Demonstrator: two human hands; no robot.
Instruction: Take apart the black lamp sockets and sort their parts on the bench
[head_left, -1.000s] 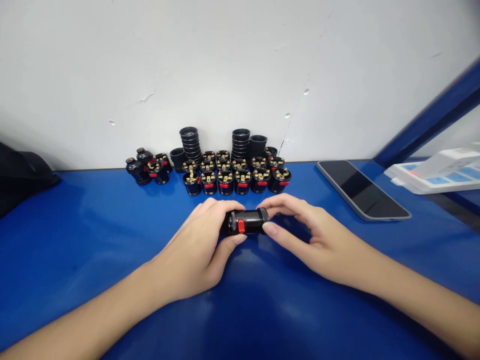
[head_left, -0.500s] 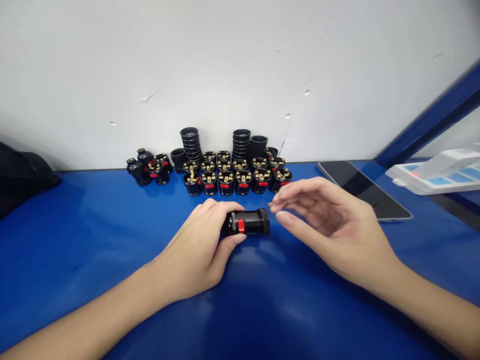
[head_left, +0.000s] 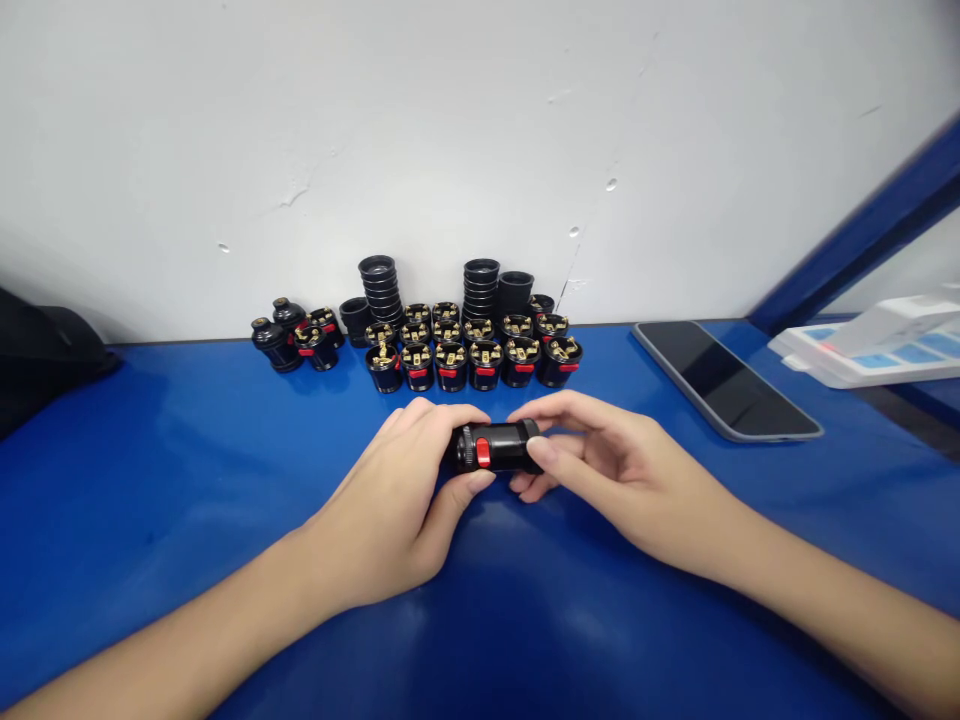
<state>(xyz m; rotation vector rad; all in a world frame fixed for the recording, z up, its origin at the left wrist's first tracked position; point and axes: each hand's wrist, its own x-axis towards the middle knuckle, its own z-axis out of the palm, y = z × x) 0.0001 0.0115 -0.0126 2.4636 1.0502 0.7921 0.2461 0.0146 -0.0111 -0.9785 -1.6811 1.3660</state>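
Observation:
A black lamp holder (head_left: 508, 446) with a red switch lies sideways between my hands, just above or on the blue table. My left hand (head_left: 394, 490) is closed round its ribbed left end, thumb below and fingers over the top. At the other end, my right hand (head_left: 626, 455) grips the wider collar, with the thumb on the near side and the fingers curled behind and beneath. Behind them stand rows of black socket bodies (head_left: 451, 368) with brass contacts inside and red switches on their sides.
Two stacks of black rings (head_left: 381, 285) (head_left: 481, 288) rise by the wall, near a plain black sleeve stack (head_left: 516, 290). Further left are black domed caps (head_left: 274, 345). A phone (head_left: 727, 380) lies right, before a white power strip (head_left: 862, 358). Dark fabric (head_left: 49, 350) sits far left.
My right hand has moved left and closed on the lamp holder's collar, where it was open and apart before. My left hand keeps its hold in nearly the same place.

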